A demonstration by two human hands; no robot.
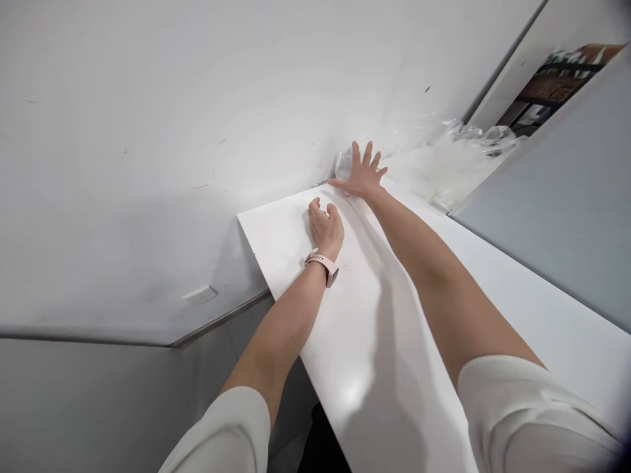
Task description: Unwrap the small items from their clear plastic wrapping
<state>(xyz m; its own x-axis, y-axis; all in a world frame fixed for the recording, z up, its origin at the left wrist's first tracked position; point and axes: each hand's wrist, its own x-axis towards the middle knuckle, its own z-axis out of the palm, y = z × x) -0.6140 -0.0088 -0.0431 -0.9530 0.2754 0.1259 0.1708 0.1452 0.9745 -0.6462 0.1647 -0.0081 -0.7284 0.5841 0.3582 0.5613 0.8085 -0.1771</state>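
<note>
White tabletop meets the wall, w/ the L hand low over its far end, fingers half bent & apart from the thumb, pale pink watch on that wrist. R hand is just beyond, fingers spread wide, nr a bit of the clear plastic at the wall; can't tell if they touch. More plastic lies crumpled to the R, btwn wall & grey panel.
</note>
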